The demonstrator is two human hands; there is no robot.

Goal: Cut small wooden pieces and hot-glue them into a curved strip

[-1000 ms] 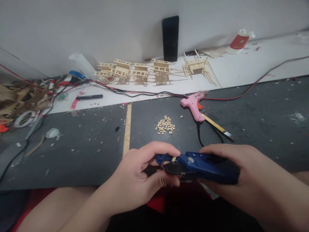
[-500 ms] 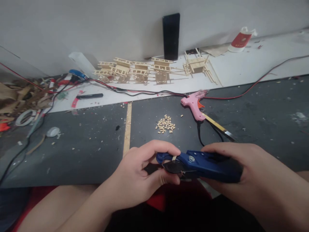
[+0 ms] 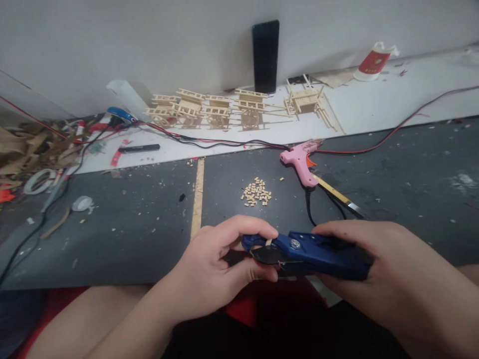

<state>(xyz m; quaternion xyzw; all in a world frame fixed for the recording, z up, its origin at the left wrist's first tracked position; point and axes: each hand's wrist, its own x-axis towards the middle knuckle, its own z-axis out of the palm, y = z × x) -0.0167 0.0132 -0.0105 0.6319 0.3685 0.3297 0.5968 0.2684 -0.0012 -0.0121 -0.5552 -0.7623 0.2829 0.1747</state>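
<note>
My right hand (image 3: 377, 269) is wrapped round the handles of a blue cutter (image 3: 310, 254) held just above the near edge of the dark mat (image 3: 142, 234). My left hand (image 3: 220, 269) is curled at the cutter's jaws, thumb and fingers pinching a thin pale wooden stick (image 3: 268, 243) that pokes through the blade opening. A small pile of cut wooden bits (image 3: 256, 192) lies on the mat beyond the hands.
A pink glue gun (image 3: 301, 160) with its black cord and a craft knife (image 3: 339, 197) lie right of the pile. Several small wooden carts (image 3: 213, 110) stand on the white strip by the wall, under a black phone (image 3: 265, 56). Cables, tape and scraps crowd the left.
Both hands and the cutter have stayed almost in place; the view has shifted very slightly downward since the earliest frame.
</note>
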